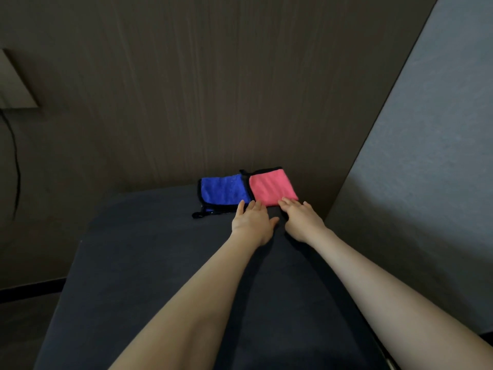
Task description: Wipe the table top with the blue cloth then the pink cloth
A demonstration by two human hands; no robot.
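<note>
Writing: none legible | tabletop [149, 263]: dark, matte, set into a corner of brown wood-grain wall and grey wall | blue cloth [224, 192] and pink cloth [270, 188]: folded, touching, at far edge | left hand [252, 222]: fingers spread flat, tips at both cloths | right hand [302, 220]: fingers spread, tips on pink cloth, gripping nothing

A single head-worn wide-angle view looks forward and down along both bare forearms, from close above the near end of the dark grey table [149, 263]. Beyond the left hand [250, 221] and right hand [302, 218] rises a brown wood-grain wall [213, 89].
</note>
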